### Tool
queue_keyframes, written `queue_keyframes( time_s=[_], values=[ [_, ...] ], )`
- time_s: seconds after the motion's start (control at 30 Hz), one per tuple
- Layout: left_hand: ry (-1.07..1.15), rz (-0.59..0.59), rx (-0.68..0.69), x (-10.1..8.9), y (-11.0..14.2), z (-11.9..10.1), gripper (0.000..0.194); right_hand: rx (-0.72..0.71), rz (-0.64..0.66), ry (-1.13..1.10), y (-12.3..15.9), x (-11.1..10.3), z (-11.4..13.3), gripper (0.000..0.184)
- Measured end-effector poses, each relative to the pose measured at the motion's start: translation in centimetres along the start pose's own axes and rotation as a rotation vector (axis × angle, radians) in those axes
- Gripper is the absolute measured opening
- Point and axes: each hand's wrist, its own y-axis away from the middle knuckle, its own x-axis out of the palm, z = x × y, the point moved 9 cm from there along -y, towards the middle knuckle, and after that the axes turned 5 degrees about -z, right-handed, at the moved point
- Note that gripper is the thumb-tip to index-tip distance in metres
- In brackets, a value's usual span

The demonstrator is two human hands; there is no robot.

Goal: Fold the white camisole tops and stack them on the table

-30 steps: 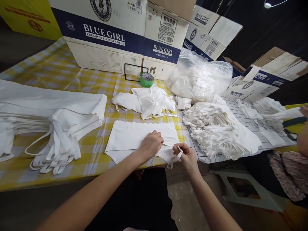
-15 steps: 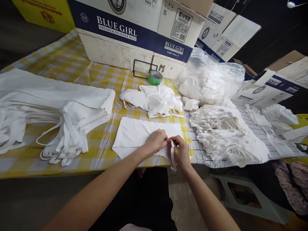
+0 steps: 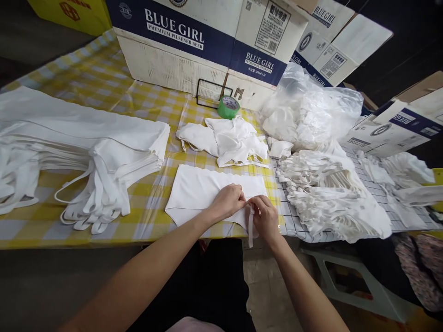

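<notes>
A flat white garment piece (image 3: 197,186) with a scalloped upper edge lies on the table in front of me. Over its right part, my left hand (image 3: 228,200) and my right hand (image 3: 265,214) meet, fingers pinched together. Between them runs a narrow white strap (image 3: 251,226), whose end hangs down past the table's front edge. Both hands appear closed on this strap; its pinched upper end is mostly hidden by the fingers. Just beyond the garment piece lies a loose heap of white fabric pieces (image 3: 231,140).
A stack of white garments with straps (image 3: 134,143) lies at left, another white stack (image 3: 332,193) at right. Behind are a green tape roll (image 3: 228,107), a clear plastic bag (image 3: 311,110) and a beer carton (image 3: 173,60). A stool (image 3: 353,281) stands below, right.
My view has shifted slightly, moving the scene a little. My hands stay together at the strap, and the strap's loose end now hangs straighter.
</notes>
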Motion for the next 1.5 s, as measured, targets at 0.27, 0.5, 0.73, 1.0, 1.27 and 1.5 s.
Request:
queue_keyframes(
  time_s=[0.27, 0.5, 0.73, 1.0, 1.27, 1.5],
  values=[
    [0.026, 0.062, 0.072, -0.6, 0.5, -1.1, 0.013, 0.308, 0.077, -0.284, 1.2, -0.1, -1.6, 0.019],
    [-0.011, 0.238, 0.225, -1.2, 2.9, -2.8, 0.038, 0.903, 0.290, -1.137, 6.1, 1.1, -1.3, 0.044],
    [-0.383, 0.150, 0.190, -4.6, 7.3, 1.9, 0.045, 0.797, -0.006, -0.657, 13.9, -3.3, -4.4, 0.036],
    [-0.612, 0.054, 0.086, -8.7, 12.0, 4.9, 0.047, 0.628, 0.190, -0.694, 16.2, 6.4, 3.1, 0.027],
    [-0.661, 0.054, 0.071, -8.3, 12.7, 4.9, 0.046, 0.448, 0.325, -0.833, 11.3, 12.1, 12.0, 0.021],
    [-0.676, -0.011, 0.101, -8.3, 12.7, 4.9, 0.046, 0.543, 0.428, -0.596, 18.3, 5.1, 10.1, 0.036]
  ],
)
